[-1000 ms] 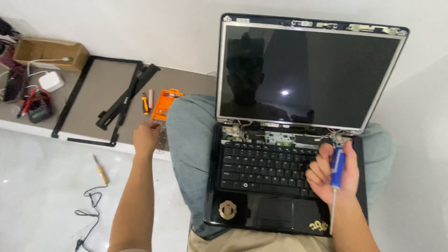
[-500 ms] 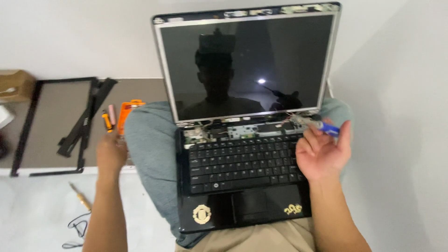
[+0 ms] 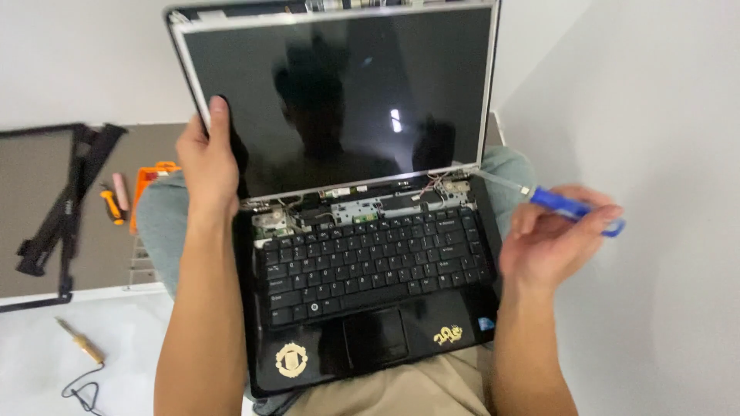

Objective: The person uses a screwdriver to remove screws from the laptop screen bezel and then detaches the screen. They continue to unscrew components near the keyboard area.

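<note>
Your left hand (image 3: 206,166) has come up off the table and is now gripping the left edge of the bare black laptop screen (image 3: 339,100), steadying it, while your right hand (image 3: 551,239) is clasping the blue-handled screwdriver (image 3: 574,209) beside the exposed right hinge (image 3: 451,189).

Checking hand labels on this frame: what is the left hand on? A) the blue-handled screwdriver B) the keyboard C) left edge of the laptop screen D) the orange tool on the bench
C: the left hand grips the left edge of the bare laptop screen, thumb on the panel, while the blue-handled screwdriver is in the right hand.
</note>
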